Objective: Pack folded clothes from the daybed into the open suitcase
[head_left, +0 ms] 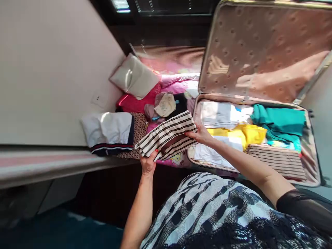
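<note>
Between my two hands is a folded cloth garment (168,129) with black and white stripes, its exact kind not clear. At its lower left corner my left hand (148,163) grips the edge, the thumb on top. My right hand (201,134) pinches its right end, beside the suitcase's left rim. The open suitcase (191,152) holds folded clothes: white pieces (218,116), a yellow one (252,135), a green one (281,121) and a brown striped one (276,160). Under and behind the held garment lies a pink patterned cover (173,159).
The suitcase lid (249,52) stands raised at the back right. A folded white and navy garment (111,129) lies on a brown patterned cloth (140,129) at left. Behind are a plastic-wrapped pale package (136,77) and bunched dark and beige clothes (166,104). A white panel (52,69) borders the left.
</note>
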The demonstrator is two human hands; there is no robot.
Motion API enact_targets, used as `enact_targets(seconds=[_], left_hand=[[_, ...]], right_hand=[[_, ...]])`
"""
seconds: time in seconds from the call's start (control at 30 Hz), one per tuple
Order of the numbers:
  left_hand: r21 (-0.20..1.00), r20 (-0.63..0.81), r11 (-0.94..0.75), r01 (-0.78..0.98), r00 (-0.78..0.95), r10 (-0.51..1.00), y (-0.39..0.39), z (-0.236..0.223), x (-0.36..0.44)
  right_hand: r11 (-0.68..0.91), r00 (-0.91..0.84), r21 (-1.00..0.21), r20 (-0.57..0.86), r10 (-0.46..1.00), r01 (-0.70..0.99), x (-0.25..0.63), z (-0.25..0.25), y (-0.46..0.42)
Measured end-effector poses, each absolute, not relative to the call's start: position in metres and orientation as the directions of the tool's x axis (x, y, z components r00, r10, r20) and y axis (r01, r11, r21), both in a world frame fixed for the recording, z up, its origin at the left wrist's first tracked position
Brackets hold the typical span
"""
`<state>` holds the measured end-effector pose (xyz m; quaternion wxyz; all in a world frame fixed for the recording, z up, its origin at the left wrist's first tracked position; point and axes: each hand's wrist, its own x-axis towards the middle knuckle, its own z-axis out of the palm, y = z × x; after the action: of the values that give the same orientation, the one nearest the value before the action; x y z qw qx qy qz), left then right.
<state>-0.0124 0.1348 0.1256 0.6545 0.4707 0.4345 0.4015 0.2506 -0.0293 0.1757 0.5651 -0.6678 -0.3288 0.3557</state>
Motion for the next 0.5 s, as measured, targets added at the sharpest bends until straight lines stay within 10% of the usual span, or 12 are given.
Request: enact_targets(seconds=[0.5], left_hand=[[0.8,-0.442,0.535,0.272,0.87,0.219,-0.139,0.162,0.23]], right_hand=[[-0.407,0.964,-0.88,-0.267,-0.004,-0.245,0.315,0.2,-0.439]])
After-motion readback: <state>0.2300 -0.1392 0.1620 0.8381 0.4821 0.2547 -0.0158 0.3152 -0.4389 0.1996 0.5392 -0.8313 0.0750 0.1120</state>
